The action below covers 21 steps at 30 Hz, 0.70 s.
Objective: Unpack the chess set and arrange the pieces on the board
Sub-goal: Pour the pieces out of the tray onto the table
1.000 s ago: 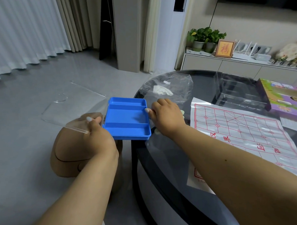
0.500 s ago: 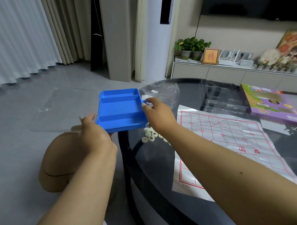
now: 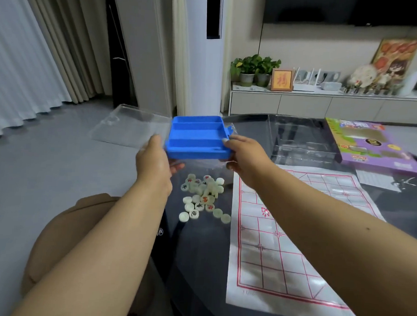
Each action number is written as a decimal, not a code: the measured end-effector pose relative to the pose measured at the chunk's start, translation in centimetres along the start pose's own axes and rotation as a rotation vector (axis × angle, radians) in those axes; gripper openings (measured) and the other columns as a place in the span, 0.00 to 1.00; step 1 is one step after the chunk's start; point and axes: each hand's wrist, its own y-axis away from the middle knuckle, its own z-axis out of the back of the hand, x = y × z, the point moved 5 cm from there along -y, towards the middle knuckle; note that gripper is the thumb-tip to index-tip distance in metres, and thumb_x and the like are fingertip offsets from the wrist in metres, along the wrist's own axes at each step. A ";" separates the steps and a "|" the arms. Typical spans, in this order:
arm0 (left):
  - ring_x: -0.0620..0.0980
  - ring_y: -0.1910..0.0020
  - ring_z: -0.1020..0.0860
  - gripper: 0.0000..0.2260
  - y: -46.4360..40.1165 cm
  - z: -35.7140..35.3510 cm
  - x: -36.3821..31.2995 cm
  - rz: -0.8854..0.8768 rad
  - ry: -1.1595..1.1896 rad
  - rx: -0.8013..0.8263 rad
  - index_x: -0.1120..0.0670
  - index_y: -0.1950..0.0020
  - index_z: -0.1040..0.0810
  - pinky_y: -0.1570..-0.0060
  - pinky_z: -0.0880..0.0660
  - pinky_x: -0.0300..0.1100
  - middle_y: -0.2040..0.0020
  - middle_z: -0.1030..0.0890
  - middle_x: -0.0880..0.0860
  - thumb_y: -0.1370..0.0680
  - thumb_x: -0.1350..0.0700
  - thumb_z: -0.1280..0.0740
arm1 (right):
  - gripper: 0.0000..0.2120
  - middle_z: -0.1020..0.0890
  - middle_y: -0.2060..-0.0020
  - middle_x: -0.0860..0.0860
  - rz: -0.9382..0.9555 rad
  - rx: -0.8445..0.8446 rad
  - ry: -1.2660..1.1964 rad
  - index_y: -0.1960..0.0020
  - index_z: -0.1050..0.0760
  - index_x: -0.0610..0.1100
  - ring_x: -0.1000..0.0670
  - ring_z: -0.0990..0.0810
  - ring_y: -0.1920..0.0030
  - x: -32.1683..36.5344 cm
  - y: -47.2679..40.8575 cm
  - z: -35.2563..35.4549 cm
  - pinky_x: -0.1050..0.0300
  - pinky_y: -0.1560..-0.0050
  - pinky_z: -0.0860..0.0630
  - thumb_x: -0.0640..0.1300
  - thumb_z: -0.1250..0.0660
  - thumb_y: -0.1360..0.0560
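An empty blue tray with three troughs is held in the air over the table's left edge. My left hand grips its left side together with a clear lid that sticks out to the left. My right hand grips the tray's right end. Below the tray, several pale round chess pieces with red and black characters lie in a loose heap on the dark glass table. The white paper board with red lines lies flat to their right.
A clear plastic box and a purple game box sit at the table's far side. A crumpled clear bag shows behind the tray. A tan stool stands by the table's left edge, under my left arm.
The tray and lid have been lifted higher and further out. The heap of pieces, hidden or barely seen before, now lies uncovered on the table below the tray.
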 end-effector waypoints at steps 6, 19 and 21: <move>0.45 0.78 0.35 0.07 -4.4 -2.1 0.1 0.088 -0.036 0.040 0.55 0.61 0.31 0.82 0.39 0.32 0.68 0.33 0.51 0.23 0.61 0.43 | 0.14 0.21 0.53 0.47 0.012 -0.153 0.114 0.36 0.28 0.42 0.53 0.23 0.62 0.0 -4.8 3.5 0.62 0.64 0.30 0.44 0.40 0.20; 0.45 0.81 0.26 0.04 -11.1 -4.0 2.8 0.045 -0.225 -0.043 0.62 0.52 0.28 0.71 0.22 0.38 0.67 0.27 0.55 0.21 0.62 0.41 | 0.17 0.23 0.49 0.43 -0.066 -0.263 0.492 0.34 0.29 0.38 0.45 0.23 0.48 -2.0 -11.0 4.7 0.49 0.41 0.25 0.44 0.44 0.19; 0.46 0.79 0.24 0.04 -11.4 -3.8 3.2 0.045 -0.243 -0.062 0.61 0.50 0.28 0.62 0.19 0.41 0.66 0.26 0.56 0.20 0.62 0.41 | 0.17 0.26 0.55 0.44 -0.115 -0.263 0.515 0.35 0.31 0.36 0.47 0.27 0.52 -2.2 -11.2 4.9 0.54 0.48 0.27 0.45 0.45 0.19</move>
